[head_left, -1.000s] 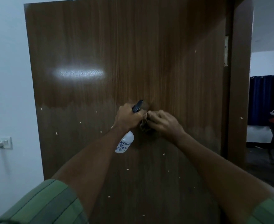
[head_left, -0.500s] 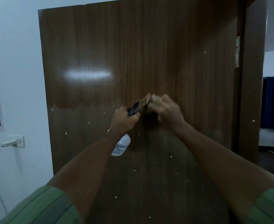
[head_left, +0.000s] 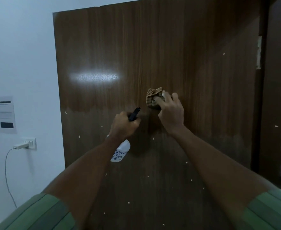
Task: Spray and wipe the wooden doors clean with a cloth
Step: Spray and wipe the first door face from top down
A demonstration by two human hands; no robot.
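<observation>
the right hand (head_left: 170,113) has slid up and right across the door (head_left: 177,55), away from the left hand (head_left: 124,126). it grips a bunched cloth (head_left: 153,98) against the wood. the left hand grips a spray bottle (head_left: 120,151) just below it.

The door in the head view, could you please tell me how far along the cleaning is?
Early to midway, I would judge. Done: the upper door looks glossier, with few specks, above a hazy line. In hand: the right hand presses a bunched cloth on the wood just above that line, while the left hand grips the spray bottle. Left: the duller lower part, dotted with pale specks.
</observation>
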